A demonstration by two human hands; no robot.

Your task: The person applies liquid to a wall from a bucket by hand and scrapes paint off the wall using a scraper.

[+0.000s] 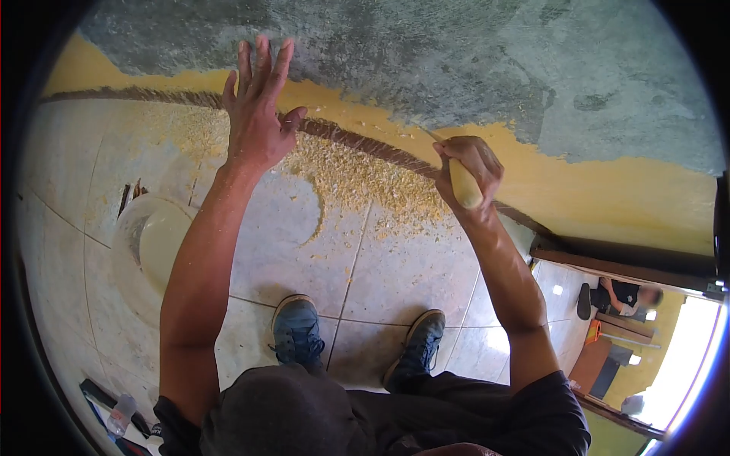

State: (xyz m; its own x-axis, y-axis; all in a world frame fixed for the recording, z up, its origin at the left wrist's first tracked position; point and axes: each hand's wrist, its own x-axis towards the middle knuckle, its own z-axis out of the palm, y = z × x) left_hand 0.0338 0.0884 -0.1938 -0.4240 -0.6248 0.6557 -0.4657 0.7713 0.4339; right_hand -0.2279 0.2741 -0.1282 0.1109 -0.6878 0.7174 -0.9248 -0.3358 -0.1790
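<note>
We find the wall (456, 53) to be the largest item on site: its grey surface is rough and mottled, and its lower part carries an uneven yellow paint band (593, 182). Below it lies the floor (395, 266), laid in pale tiles with visible joints. A second person (625, 296) is partly visible past the floor's right edge. We note a brown strip (365, 144) following the floor's wall-side edge, and loose yellow and whitish flakes (357, 178) scattered beside it, thickest between the two hands. A round pale container (124, 247) stands toward the floor's left edge, partly hidden by the left forearm. Two blue shoes (298, 327) rest on the tiles. We record the left hand (257, 125) spread, fingers apart, fingertips over the grey surface; whether the palm bears on it we cannot tell. The right hand (479, 163) is closed around the scraper (464, 185). We locate this tool, the smallest item, at the yellow band, its pale handle tilted and its thin tip near the ragged paint border.
</note>
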